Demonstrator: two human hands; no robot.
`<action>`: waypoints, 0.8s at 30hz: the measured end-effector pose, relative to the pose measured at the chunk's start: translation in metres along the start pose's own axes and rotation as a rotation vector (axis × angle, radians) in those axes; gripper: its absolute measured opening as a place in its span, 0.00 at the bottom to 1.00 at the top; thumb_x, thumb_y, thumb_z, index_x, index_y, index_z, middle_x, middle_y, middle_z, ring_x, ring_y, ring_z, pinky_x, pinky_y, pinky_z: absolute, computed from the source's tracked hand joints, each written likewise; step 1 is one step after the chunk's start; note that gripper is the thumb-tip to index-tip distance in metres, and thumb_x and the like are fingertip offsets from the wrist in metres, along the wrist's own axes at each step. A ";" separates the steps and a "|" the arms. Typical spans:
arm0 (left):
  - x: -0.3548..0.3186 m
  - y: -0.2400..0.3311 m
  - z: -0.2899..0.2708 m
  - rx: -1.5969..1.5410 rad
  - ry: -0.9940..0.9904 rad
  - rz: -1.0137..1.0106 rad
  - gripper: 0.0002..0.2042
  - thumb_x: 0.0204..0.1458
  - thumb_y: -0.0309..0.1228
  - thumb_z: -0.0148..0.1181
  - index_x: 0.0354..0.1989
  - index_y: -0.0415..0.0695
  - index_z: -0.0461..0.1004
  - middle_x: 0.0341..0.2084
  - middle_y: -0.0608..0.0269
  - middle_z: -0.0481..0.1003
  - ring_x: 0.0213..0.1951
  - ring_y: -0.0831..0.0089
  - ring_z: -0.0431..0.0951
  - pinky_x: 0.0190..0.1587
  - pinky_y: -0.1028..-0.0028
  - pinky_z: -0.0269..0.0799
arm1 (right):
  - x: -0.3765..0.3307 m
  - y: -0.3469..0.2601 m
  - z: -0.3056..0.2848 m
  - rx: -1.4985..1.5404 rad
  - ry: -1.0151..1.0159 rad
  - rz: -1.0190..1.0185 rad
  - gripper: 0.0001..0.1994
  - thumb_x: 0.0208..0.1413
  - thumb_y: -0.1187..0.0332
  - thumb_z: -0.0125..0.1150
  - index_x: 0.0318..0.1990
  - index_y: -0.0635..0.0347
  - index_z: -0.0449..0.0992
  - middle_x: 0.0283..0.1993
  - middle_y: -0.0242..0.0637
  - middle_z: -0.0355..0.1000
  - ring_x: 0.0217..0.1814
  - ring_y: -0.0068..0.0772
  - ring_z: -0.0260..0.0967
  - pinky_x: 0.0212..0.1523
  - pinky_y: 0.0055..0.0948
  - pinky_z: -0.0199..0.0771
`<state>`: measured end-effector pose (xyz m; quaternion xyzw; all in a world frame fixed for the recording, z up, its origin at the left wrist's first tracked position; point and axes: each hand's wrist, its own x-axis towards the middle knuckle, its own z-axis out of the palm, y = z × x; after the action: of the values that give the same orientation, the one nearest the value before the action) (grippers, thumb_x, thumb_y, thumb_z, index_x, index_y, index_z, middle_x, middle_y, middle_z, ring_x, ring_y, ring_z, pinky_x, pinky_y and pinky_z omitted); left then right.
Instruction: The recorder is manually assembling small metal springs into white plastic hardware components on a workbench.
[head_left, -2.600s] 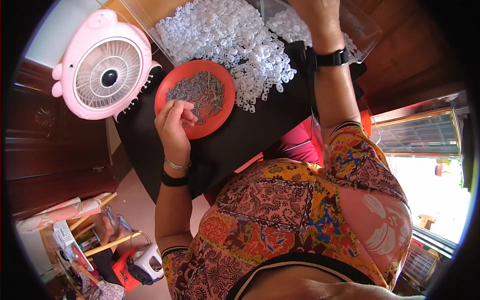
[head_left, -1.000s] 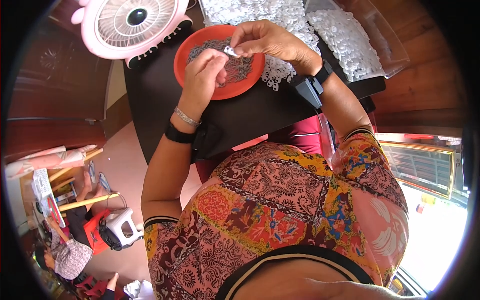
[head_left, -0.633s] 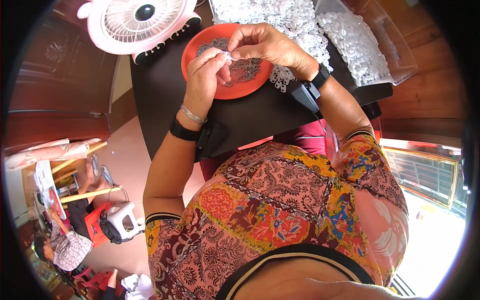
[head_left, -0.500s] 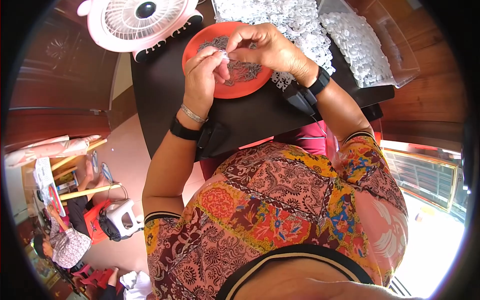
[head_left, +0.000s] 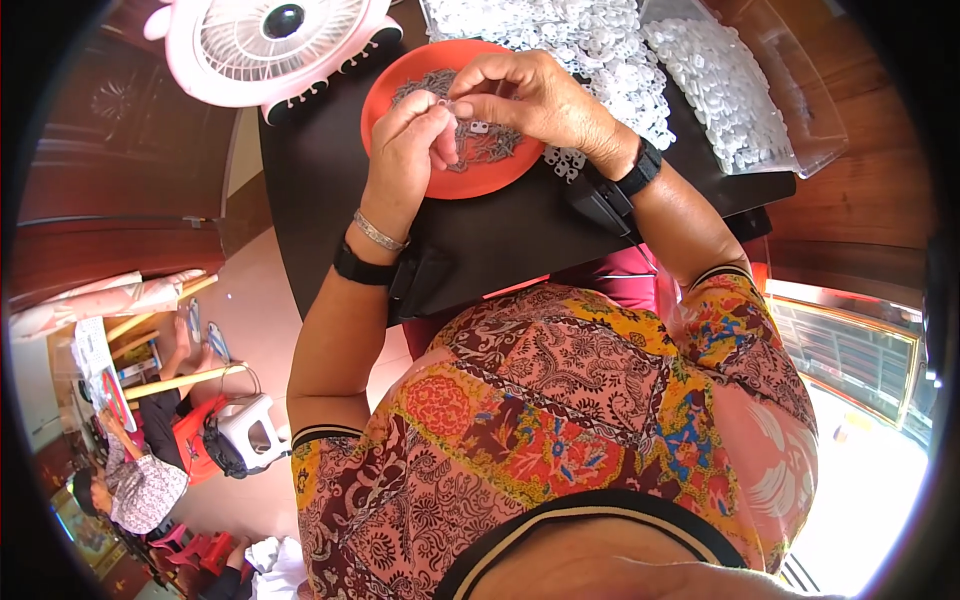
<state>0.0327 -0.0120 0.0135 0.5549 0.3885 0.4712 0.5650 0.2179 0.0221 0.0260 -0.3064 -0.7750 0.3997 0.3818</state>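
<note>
Left hand [head_left: 405, 145] and right hand [head_left: 535, 105] are meeting fingertip to fingertip above the red plate [head_left: 466, 188]; left fingers are curling closed, thumb pressing against the index; right thumb and index are closing in a pinch at the same spot; can't tell what's sitting between the tips, too small; one small white piece [head_left: 479, 127] is showing just below the right thumb, over the grey bits [head_left: 490, 150] filling the plate; can't tell if it's resting there; loose white pile [head_left: 635, 95] is lying beside the plate on the black table [head_left: 520, 220]; clear tub [head_left: 815, 130] is holding more, further right.
</note>
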 end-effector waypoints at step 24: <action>0.002 0.004 -0.008 0.050 0.038 0.022 0.10 0.55 0.30 0.46 0.24 0.41 0.67 0.18 0.65 0.67 0.21 0.77 0.69 0.25 0.80 0.64 | -0.006 0.004 0.014 -0.676 -0.267 -0.256 0.07 0.45 0.67 0.62 0.34 0.53 0.78 0.34 0.32 0.70 0.44 0.37 0.68 0.42 0.37 0.71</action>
<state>0.0253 -0.0084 0.0172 0.5639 0.4046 0.4779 0.5385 0.2095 0.0140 0.0151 -0.2613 -0.9379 0.1070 0.2017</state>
